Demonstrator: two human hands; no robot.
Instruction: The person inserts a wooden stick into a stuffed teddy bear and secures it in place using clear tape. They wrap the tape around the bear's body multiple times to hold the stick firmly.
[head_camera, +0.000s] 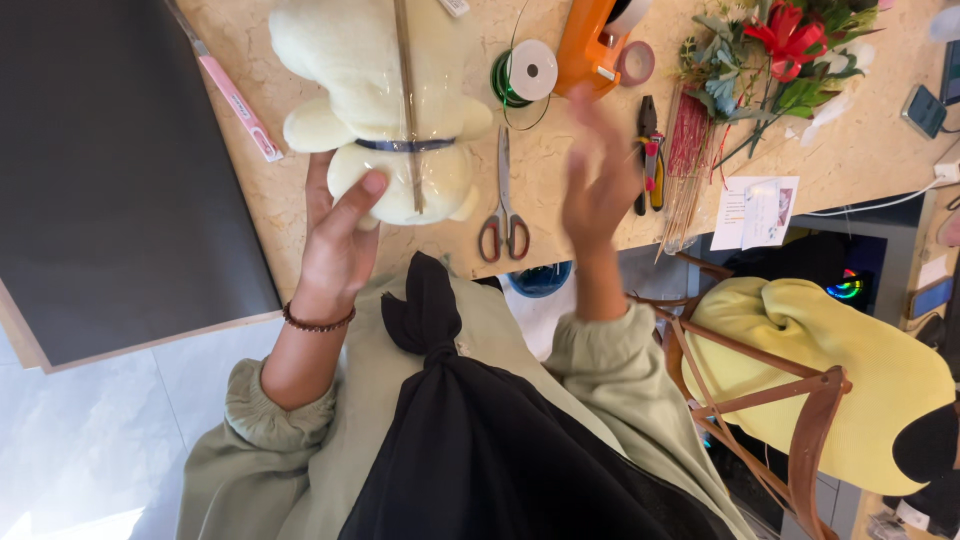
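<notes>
Your left hand (335, 245) grips the cream plush toy (375, 100) at its lower end, at eleven o'clock on the table (860, 150). Your right hand (597, 185) hovers open, blurred, with the scissors (504, 205) at its nine o'clock.

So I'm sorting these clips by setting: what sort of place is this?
Probably a florist's or gift-wrapping craft bench. On the worktop lie a spool of green wire, scissors and a bunch of artificial flowers, while the left hand holds a cream plush toy.
</notes>
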